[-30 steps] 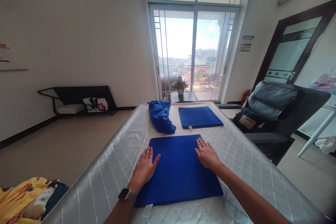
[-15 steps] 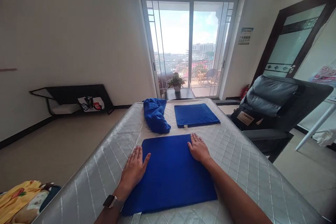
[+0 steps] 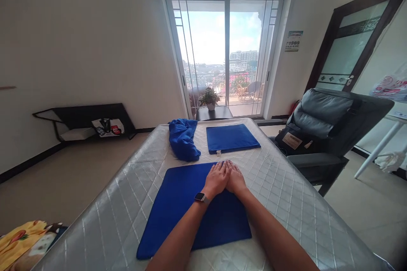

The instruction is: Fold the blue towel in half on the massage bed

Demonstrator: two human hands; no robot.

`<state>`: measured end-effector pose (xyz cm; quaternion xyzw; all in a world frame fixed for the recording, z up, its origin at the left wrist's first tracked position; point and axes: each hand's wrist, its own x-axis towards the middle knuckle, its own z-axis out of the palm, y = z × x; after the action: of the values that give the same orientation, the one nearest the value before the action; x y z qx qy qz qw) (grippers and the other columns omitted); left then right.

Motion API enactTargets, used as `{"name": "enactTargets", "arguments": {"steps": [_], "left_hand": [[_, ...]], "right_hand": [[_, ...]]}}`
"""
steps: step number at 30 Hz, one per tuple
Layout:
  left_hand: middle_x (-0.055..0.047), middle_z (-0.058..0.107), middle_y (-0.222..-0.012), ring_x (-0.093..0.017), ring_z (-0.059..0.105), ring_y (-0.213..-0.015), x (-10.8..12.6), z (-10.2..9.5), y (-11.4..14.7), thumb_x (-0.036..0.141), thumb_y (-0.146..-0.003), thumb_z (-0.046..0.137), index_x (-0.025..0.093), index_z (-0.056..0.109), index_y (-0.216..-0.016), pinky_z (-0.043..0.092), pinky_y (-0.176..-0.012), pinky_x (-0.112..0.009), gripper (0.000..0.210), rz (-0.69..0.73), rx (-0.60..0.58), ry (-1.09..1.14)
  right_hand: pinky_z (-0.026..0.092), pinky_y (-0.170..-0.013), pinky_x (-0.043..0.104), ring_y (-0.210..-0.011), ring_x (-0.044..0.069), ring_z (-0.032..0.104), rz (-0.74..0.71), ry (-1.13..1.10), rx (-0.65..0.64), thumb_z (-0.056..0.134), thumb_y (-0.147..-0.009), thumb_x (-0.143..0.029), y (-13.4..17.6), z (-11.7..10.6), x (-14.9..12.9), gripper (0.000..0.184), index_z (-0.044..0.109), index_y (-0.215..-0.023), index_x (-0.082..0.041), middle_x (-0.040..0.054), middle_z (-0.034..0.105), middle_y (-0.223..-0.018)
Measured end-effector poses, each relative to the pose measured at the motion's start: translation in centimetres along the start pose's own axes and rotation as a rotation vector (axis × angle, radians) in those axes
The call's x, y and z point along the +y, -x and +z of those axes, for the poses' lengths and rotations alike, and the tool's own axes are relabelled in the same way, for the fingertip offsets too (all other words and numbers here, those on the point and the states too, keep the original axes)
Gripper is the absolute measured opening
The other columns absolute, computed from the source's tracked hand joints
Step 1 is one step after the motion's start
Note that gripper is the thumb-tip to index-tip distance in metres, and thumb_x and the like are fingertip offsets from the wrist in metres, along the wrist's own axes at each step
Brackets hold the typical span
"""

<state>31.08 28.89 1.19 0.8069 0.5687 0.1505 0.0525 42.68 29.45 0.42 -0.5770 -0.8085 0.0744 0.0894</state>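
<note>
A flat blue cushion cover (image 3: 171,207) lies smooth on the silver-grey quilted mattress (image 3: 286,216) in front of me. My left hand (image 3: 218,178), with a watch (image 3: 200,197) on its wrist, rests flat near the cover's far right corner, fingers stretched out. Beside it, partly overlapped by the left, my right hand (image 3: 236,179) also lies flat at that corner. Neither hand grips anything. Beyond them lies a second flat blue cover (image 3: 233,137) with a small white tag. To its left is a crumpled blue cloth (image 3: 183,139).
A dark recliner (image 3: 327,123) stands right of the mattress, with a black bag (image 3: 292,137) on it. A potted plant (image 3: 210,97) sits on a chair before the glass sliding door (image 3: 203,38). Yellow patterned fabric (image 3: 22,237) lies at lower left; a black rack (image 3: 89,120) leans leftward.
My left hand has moved from the cover's left edge across to its far right corner, beside my right hand. The right hand stays near that corner. The view has shifted slightly.
</note>
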Motion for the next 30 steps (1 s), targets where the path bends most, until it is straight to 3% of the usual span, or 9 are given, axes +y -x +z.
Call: {"name": "enactTargets", "arguments": {"steps": [4, 10, 13, 20, 25, 30], "left_hand": [[-0.017, 0.036, -0.16, -0.027, 0.028, -0.15, -5.4, -0.9, 2.8, 0.055, -0.103, 0.016, 0.012, 0.038, -0.153, 0.023, -0.122, -0.049, 0.069, -0.061, -0.02, -0.107], [-0.02, 0.032, -0.16, -0.03, 0.029, -0.15, -16.6, -3.5, 7.6, 0.051, -0.103, 0.02, 0.009, 0.034, -0.154, 0.025, -0.12, -0.053, 0.067, -0.26, -0.006, -0.24], [-0.024, 0.03, -0.16, -0.033, 0.028, -0.15, -19.9, -3.8, 9.2, 0.05, -0.103, 0.02, 0.002, 0.031, -0.153, 0.027, -0.119, -0.05, 0.07, -0.312, 0.018, -0.279], [-0.026, 0.033, -0.158, -0.035, 0.033, -0.147, -20.2, -3.5, 9.2, 0.059, -0.1, 0.02, -0.002, 0.033, -0.151, 0.028, -0.119, -0.05, 0.08, -0.356, 0.065, -0.272], [-0.02, 0.047, -0.153, -0.033, 0.039, -0.144, -20.3, -3.7, 9.3, 0.06, -0.1, 0.02, 0.011, 0.042, -0.149, 0.033, -0.115, -0.05, 0.073, -0.272, 0.11, -0.255], [-0.021, 0.051, -0.149, -0.034, 0.042, -0.142, -20.1, -3.9, 9.5, 0.058, -0.101, 0.02, 0.011, 0.042, -0.149, 0.034, -0.114, -0.052, 0.071, -0.265, 0.129, -0.247]], "right_hand": [[0.009, -0.123, 0.038, -0.153, 0.023, 0.015, 0.037, -0.057, 0.013, 0.022, -0.103, -0.036, -0.1, -0.3, -0.5, 0.064, 0.026, -0.157, -0.001, 0.0151, 0.02, -0.164], [0.008, -0.123, 0.037, -0.153, 0.021, 0.013, 0.056, -0.048, -0.007, 0.02, -0.103, -0.038, -0.1, -0.4, -0.6, 0.065, 0.024, -0.157, -0.002, 0.0127, 0.018, -0.165], [0.008, -0.123, 0.036, -0.153, 0.02, 0.013, 0.061, -0.021, -0.003, 0.02, -0.103, -0.038, -0.2, -0.3, -0.5, 0.065, 0.024, -0.157, -0.003, 0.0118, 0.019, -0.165], [0.009, -0.123, 0.037, -0.153, 0.021, 0.014, 0.066, 0.012, -0.021, 0.02, -0.103, -0.039, -0.1, -0.6, -0.7, 0.065, 0.023, -0.158, -0.003, 0.012, 0.019, -0.165], [0.011, -0.123, 0.036, -0.152, 0.021, 0.015, 0.082, 0.036, -0.037, 0.02, -0.103, -0.038, 0.1, -1.6, -1.4, 0.064, 0.024, -0.157, -0.003, 0.0121, 0.021, -0.165], [0.01, -0.123, 0.043, -0.152, 0.024, 0.015, 0.002, 0.144, 0.005, 0.022, -0.103, -0.036, 2.4, -2.4, -2.4, 0.064, 0.029, -0.155, -0.001, 0.0161, 0.023, -0.163]]}}
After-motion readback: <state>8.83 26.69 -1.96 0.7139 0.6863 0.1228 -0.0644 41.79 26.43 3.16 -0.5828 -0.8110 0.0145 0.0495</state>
